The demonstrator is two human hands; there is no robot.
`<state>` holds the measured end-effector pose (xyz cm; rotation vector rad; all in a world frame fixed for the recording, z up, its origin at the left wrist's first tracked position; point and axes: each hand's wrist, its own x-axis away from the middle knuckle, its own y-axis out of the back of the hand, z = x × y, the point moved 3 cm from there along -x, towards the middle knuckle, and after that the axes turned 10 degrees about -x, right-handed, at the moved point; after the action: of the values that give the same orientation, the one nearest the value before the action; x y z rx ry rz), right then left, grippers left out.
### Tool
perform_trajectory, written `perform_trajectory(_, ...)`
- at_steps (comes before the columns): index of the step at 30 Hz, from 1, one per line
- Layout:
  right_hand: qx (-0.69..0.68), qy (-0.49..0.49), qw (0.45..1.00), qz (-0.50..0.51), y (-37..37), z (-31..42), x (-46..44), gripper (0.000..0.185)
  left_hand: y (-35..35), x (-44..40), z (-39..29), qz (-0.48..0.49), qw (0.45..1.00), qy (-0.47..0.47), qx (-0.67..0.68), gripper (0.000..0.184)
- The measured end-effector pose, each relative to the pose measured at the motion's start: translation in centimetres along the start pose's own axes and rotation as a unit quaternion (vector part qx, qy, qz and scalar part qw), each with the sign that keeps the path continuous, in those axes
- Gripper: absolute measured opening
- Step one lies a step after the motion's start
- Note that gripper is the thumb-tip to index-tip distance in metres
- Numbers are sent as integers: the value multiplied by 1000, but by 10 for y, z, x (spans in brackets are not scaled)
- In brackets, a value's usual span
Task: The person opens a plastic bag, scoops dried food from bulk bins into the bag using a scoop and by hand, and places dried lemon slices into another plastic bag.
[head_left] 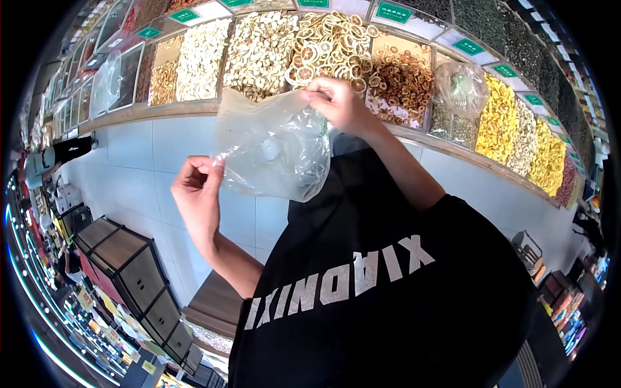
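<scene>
A clear plastic bag [275, 145] hangs between my two hands, in front of my black shirt. My left hand [200, 187] pinches its left edge between thumb and fingers. At its upper right corner, my right hand [339, 107] grips the rim with closed fingers. Something small and whitish shows through the middle of the bag; I cannot make out whether it lies inside. Just beyond my right hand are dried citrus slices [333, 48] in a display bin. Pale dried slices [259, 48] fill the bin behind the bag's top edge.
Bins of dried goods with green labels [315, 3] curve across the far side, including yellow dried flowers [497, 116]. Another plastic bag [462, 87] rests on a bin at right. Dark cabinets [139, 281] stand lower left. A person [48, 158] is at far left.
</scene>
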<state>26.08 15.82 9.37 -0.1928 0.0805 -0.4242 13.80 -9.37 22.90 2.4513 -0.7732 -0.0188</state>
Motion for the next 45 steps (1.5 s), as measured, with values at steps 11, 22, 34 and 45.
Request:
perform_trajectory(11,26,-60,995,-80,-42,18,-62,21,4,-100,-57,17,993,-108,51,15)
perform_trajectory(22,36,-141,905,-399,-13,-75,-51,25,-17,-242,0,141,981,-114,69,16)
perform_trajectory(34,448,-274,802,-284,20,-61,-118,58,-45,-273,31,215,969,-107,53,16)
perform_trajectory(45,398,-281,835,-255,24,-67,-120,52,-53,-275,41,241,962,-72,104,15)
